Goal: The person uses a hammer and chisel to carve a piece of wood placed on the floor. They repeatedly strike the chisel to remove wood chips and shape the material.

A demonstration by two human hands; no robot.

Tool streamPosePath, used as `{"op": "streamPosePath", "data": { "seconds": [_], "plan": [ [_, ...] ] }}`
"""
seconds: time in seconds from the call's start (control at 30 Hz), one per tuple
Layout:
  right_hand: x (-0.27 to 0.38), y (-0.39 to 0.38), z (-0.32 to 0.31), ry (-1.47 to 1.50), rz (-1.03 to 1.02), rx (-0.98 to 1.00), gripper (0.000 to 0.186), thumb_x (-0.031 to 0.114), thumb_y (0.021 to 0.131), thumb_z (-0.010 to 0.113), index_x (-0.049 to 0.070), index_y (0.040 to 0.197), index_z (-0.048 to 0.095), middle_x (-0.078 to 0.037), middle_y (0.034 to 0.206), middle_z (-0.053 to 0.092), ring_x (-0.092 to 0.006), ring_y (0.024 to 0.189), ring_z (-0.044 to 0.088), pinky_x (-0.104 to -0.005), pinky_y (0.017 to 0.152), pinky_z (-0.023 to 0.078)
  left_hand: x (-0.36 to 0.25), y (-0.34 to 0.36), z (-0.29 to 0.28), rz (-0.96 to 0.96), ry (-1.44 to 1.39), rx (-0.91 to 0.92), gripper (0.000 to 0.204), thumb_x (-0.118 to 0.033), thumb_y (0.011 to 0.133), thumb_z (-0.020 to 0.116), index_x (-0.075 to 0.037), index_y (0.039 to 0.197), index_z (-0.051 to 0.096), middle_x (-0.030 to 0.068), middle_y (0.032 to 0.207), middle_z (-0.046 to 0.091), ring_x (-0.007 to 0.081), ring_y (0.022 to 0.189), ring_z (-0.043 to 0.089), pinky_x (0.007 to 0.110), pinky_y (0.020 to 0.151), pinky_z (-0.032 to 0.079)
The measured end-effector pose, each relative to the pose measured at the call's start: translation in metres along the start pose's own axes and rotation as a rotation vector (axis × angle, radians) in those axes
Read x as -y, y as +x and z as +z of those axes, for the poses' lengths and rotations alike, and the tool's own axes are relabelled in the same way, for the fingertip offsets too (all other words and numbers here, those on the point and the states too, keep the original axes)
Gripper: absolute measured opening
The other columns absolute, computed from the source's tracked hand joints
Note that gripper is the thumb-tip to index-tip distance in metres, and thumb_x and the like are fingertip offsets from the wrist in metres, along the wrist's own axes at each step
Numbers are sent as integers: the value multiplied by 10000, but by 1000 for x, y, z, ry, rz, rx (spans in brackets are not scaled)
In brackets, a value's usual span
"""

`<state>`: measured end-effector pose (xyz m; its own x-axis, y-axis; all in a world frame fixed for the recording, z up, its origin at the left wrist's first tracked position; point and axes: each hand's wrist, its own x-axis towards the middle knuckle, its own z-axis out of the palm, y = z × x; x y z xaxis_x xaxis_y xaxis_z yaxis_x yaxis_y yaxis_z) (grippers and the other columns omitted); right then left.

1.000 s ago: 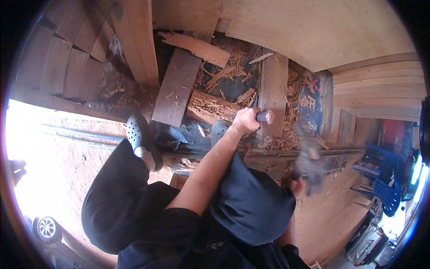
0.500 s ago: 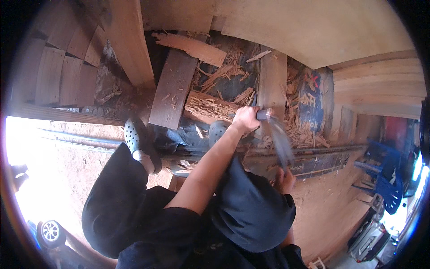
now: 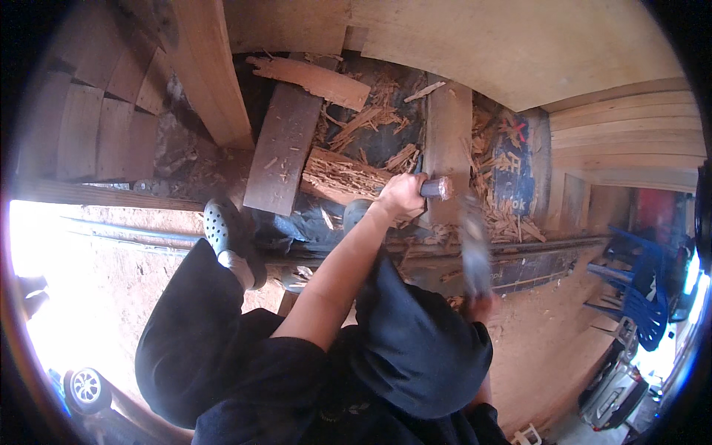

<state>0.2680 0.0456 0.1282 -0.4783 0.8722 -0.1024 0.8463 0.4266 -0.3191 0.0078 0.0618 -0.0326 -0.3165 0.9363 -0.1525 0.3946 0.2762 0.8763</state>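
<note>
My left hand (image 3: 401, 196) is closed around a chisel (image 3: 435, 188), its dark round handle pointing right with a worn, pale butt end. The chisel's blade is hidden behind the fingers, beside a splintered, crumbling board (image 3: 343, 176). Lower right, my right hand (image 3: 483, 305), blurred, grips a long grey metal tool (image 3: 475, 248). That tool is smeared by motion, so its exact kind is unclear; it stands apart from the chisel's butt. An upright pale wooden post (image 3: 450, 133) lies just beyond the left hand.
Wood splinters (image 3: 512, 215) litter the dark sheeting. A brown plank (image 3: 280, 152) and a loose broken board (image 3: 315, 78) lie at the far left. A thick beam (image 3: 204, 67) rises beside them. My clog-shod foot (image 3: 222, 226) rests on the ledge. Blue chairs (image 3: 644, 308) stand far right.
The blurred metal tool has swung down and slightly right, away from the chisel's butt, with my right hand lower. My left hand keeps its hold on the chisel.
</note>
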Motion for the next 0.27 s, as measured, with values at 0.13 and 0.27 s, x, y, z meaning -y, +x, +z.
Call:
{"op": "streamPosePath", "data": {
  "seconds": [0.13,0.27],
  "plan": [
    [16,34,-1,-173,162,183,468,481,877,574,21,795,570,-216,675,604,-378,621,611,-404,534,458,-3,9,-1,33,82,83,360,-142,665,546,-29,1001,606,248,865,645,409,852,622,476,790,494],
    [43,23,-35,307,106,66,614,632,810,566,29,912,630,-200,739,655,-306,700,663,-507,617,454,7,2,4,41,39,20,396,-153,676,536,-44,1052,594,242,863,655,398,862,635,447,820,498]
  ]
}}
